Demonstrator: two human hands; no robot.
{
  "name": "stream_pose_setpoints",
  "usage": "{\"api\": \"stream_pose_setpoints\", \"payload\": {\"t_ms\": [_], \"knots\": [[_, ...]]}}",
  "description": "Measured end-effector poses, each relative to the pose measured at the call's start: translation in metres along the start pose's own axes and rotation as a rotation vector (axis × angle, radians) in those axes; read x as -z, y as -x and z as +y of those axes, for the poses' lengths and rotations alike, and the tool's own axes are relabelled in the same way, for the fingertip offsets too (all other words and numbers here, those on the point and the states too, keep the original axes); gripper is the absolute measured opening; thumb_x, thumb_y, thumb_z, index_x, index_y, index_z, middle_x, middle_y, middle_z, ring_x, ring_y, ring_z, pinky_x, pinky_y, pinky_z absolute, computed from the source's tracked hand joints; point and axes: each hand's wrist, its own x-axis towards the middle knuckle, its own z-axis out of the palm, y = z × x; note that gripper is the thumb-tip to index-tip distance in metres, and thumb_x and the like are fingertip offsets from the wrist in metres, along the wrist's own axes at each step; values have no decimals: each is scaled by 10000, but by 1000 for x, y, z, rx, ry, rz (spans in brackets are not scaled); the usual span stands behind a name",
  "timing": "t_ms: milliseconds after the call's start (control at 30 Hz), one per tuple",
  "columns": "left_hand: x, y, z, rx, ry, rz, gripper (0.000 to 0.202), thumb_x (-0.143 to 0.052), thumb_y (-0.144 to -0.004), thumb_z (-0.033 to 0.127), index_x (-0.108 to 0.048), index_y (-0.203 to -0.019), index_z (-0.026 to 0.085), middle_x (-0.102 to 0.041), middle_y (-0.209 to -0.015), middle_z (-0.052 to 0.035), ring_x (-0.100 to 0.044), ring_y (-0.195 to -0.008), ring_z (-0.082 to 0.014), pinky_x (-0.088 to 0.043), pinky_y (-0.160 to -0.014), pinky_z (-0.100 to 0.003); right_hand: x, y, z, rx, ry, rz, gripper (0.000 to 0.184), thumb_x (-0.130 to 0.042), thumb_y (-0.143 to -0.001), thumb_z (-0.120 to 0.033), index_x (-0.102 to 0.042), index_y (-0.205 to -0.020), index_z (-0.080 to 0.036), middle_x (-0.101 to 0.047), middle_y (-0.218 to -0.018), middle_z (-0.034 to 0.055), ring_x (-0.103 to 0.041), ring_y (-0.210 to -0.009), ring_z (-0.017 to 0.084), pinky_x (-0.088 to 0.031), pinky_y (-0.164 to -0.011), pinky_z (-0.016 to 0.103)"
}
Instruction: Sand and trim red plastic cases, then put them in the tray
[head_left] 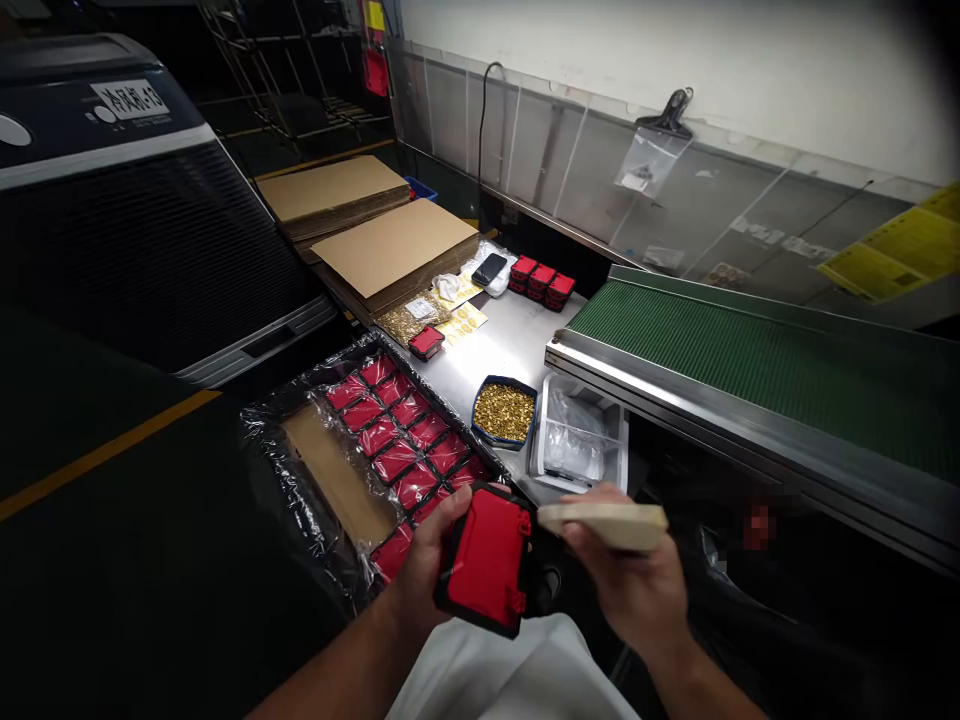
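Observation:
My left hand (427,570) is closed round a red case with a black frame (487,562), held upright in front of me. My right hand (637,585) grips a flat cream-coloured pad (604,524) just to the right of the case, level with its top edge. Below and left of my left hand is a carton lined with clear plastic (300,470), holding two rows of several more red cases (397,440).
On the steel table stand a blue tray of small gold parts (505,411), a clear plastic bin (577,440), a few red cases (541,281), a phone (489,268) and cardboard stacks (397,245). A green conveyor belt (750,350) runs along the right. A dark machine (112,200) stands at the left.

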Motion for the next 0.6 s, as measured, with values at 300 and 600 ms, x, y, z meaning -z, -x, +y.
{"api": "stream_pose_setpoints", "payload": {"t_ms": [300, 600], "knots": [[18, 0, -8, -70, -7, -136, 522, -412, -921, 533, -547, -1229, 134, -611, -1237, -194, -660, -964, -342, -599, -679, -462, 30, 22, 79, -539, -144, 561, 390, -731, -743, -484, -580, -915, -169, -592, -618, -36, -533, -490, 102, -422, -415, 196], [14, 22, -9, -161, -110, -200, 516, -363, -944, 502, -518, -1272, 135, -532, -1315, -204, -593, -1084, -383, -580, -768, -496, 90, 7, 238, -986, 0, 916, 203, -717, -668, -229, -545, -736, -147, -623, -654, 50, -586, -478, 159, -439, -353, 240]]}}
